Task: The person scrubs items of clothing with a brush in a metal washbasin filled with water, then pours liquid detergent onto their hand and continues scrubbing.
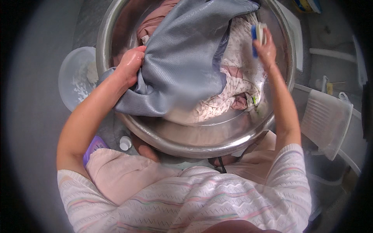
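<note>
A large round metal basin [204,150] stands before me with wet laundry in it. My left hand [131,65] grips a bunched fold of a grey-blue ribbed cloth [186,55], which spreads over the middle of the basin and hangs over its near left rim. My right hand [265,48] holds a scrubbing brush [260,35] with a white back and blue bristles, raised over the basin's right side, apart from the grey-blue cloth. Beneath lies a white garment with a small floral print [239,43], and a dusty-pink cloth [157,20] is at the upper left. Shallow water shows near the front wall.
On the left stands a translucent plastic bowl [72,78] with white residue. A purple container [97,145] and a white cap or small bottle [125,143] are by my left knee. A ribbed translucent plastic container [323,122] is at the right.
</note>
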Available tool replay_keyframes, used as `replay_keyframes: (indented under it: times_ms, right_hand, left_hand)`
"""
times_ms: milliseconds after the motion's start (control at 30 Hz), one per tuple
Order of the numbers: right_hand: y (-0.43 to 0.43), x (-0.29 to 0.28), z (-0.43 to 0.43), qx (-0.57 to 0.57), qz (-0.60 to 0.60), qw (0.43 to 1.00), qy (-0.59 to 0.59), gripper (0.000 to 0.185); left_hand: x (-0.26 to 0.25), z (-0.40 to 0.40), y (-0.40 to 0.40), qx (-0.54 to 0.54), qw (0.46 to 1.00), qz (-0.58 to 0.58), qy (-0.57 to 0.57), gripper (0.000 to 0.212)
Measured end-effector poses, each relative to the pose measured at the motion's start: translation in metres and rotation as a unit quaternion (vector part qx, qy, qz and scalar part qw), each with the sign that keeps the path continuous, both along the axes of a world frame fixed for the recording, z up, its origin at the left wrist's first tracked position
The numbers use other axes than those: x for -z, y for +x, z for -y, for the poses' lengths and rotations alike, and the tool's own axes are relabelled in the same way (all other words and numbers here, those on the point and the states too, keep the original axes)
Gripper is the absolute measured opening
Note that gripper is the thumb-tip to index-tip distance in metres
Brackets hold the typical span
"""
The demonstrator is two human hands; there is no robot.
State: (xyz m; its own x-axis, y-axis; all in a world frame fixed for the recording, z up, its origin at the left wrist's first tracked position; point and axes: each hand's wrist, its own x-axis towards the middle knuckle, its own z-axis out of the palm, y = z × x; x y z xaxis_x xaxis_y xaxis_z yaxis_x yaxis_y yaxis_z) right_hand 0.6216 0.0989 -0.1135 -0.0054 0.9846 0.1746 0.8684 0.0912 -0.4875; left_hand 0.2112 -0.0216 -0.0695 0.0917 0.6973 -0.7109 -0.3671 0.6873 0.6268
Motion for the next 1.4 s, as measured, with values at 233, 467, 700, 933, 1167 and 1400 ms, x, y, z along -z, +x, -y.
replay_keyframes:
  times_ms: [233, 467, 700, 933, 1167, 1400]
  right_hand:
    - [-0.005, 0.066, 0.037, 0.132, 0.134, 0.959, -0.211, 0.073]
    - [-0.006, 0.030, 0.013, 0.103, -0.175, 0.951, -0.234, 0.072]
    - [-0.214, -0.039, 0.103, -0.377, 0.051, 0.925, -0.010, 0.069]
    - [-0.162, 0.034, -0.052, -0.178, -0.005, 0.984, 0.022, 0.061]
    - [-0.221, 0.007, 0.051, -0.304, 0.033, 0.951, -0.045, 0.062]
    - [-0.153, 0.009, -0.066, -0.023, 0.120, 0.992, -0.014, 0.064]
  left_hand:
    - [-0.058, 0.010, 0.028, 0.139, 0.719, -0.473, 0.490, 0.044]
    - [-0.043, 0.032, 0.062, 0.552, 0.544, -0.464, 0.429, 0.017]
    - [-0.037, 0.058, 0.008, 0.460, 0.580, -0.434, 0.513, 0.010]
    - [-0.005, 0.035, 0.008, 0.440, 0.597, -0.435, 0.510, 0.008]
    - [0.004, 0.061, -0.003, 0.441, 0.635, -0.383, 0.505, 0.008]
    - [0.018, 0.041, 0.004, 0.429, 0.632, -0.390, 0.514, 0.009]
